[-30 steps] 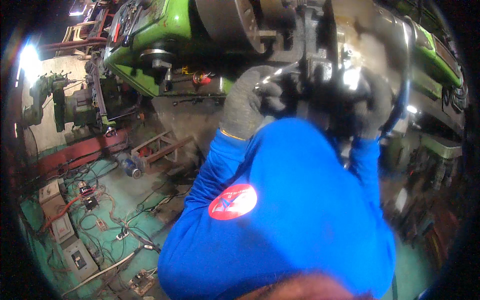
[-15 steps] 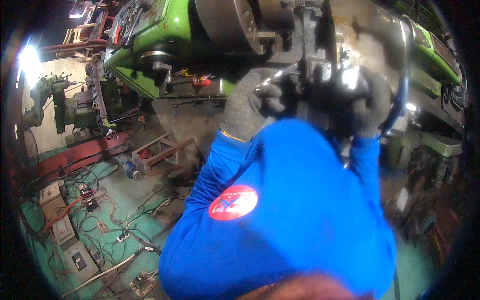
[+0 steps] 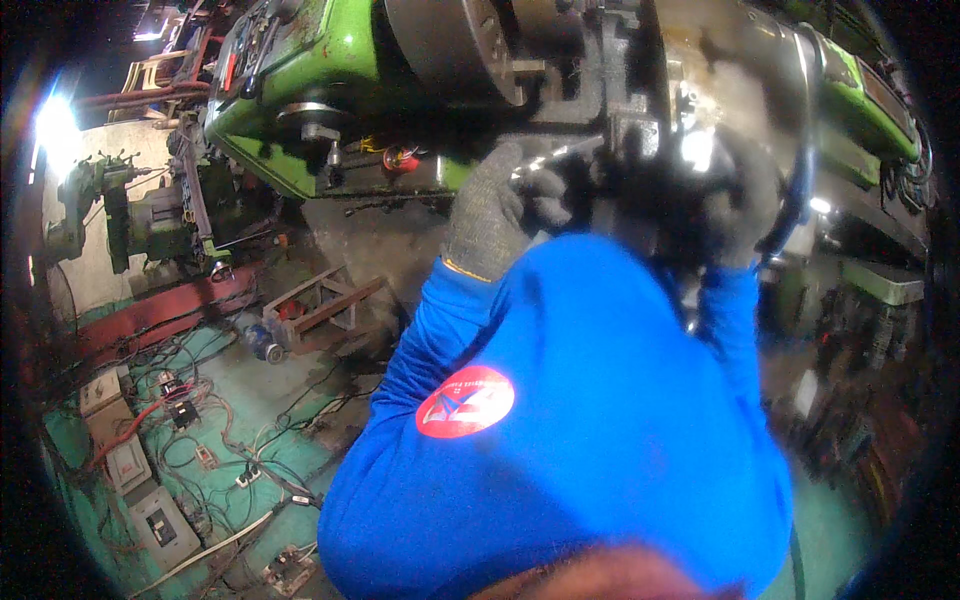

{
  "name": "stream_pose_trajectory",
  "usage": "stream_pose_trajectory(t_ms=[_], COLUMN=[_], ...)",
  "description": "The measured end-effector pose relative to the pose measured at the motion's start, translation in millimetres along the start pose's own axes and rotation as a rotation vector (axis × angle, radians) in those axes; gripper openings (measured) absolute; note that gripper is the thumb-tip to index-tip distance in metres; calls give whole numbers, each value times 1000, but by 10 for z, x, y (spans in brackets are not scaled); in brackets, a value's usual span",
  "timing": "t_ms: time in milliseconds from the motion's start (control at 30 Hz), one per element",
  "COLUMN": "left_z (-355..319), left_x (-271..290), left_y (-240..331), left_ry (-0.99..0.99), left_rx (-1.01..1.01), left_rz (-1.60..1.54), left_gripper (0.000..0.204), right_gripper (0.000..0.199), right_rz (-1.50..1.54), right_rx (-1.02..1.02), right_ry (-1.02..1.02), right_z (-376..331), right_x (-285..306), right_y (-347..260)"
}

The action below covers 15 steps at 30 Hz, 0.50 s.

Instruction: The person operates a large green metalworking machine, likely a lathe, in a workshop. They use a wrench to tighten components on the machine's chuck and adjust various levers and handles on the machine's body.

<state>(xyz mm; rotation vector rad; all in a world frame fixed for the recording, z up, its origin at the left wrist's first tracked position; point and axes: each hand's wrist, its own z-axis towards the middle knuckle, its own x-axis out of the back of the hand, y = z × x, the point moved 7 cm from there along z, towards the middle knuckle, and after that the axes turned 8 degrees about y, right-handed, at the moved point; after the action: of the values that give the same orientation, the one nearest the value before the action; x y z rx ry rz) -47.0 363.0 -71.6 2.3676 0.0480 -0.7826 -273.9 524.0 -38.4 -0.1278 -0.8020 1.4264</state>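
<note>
My left hand [image 3: 495, 210], in a grey knit glove, is closed round a slim, shiny metal rod [image 3: 560, 155]. The rod slants up to the right, its far end by the dark tool-post area [image 3: 632, 135] of a green lathe. In a matching glove, my right hand [image 3: 742, 195] is at the right of that area, beside a bright, shiny metal surface [image 3: 698, 150]. Shadow and blur hide its fingers, so what it touches cannot be made out. A big round chuck [image 3: 450, 50] stands up and left of my hands.
The green lathe headstock [image 3: 345, 60] carries a lever [image 3: 332, 140] at the left. A dark hose [image 3: 805, 150] curves down beside my right hand. On the green floor at left lie tangled cables [image 3: 250, 440], electrical boxes [image 3: 165, 525] and a rusty metal frame [image 3: 335, 310].
The whole view has shifted very slightly. Both hands stay in nearly the same places, and the left still grips the metal rod.
</note>
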Motion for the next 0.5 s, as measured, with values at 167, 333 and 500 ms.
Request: stream_pose_trajectory(t_ms=[167, 333, 500], left_z=[-64, -106, -103], left_x=[-86, -118, -113], left_y=[-10, -7, -8], left_ry=[50, 72, 62], left_rx=[33, 7, -23], left_rz=[-28, 33, 95], left_gripper=[39, 41, 44], right_gripper=[53, 54, 52], right_rz=[10, 8, -12], right_rx=[6, 22, 16], right_ry=[3, 7, -2], right_z=[12, 19, 5], right_x=[2, 1, -1], right_y=[10, -6, 2])
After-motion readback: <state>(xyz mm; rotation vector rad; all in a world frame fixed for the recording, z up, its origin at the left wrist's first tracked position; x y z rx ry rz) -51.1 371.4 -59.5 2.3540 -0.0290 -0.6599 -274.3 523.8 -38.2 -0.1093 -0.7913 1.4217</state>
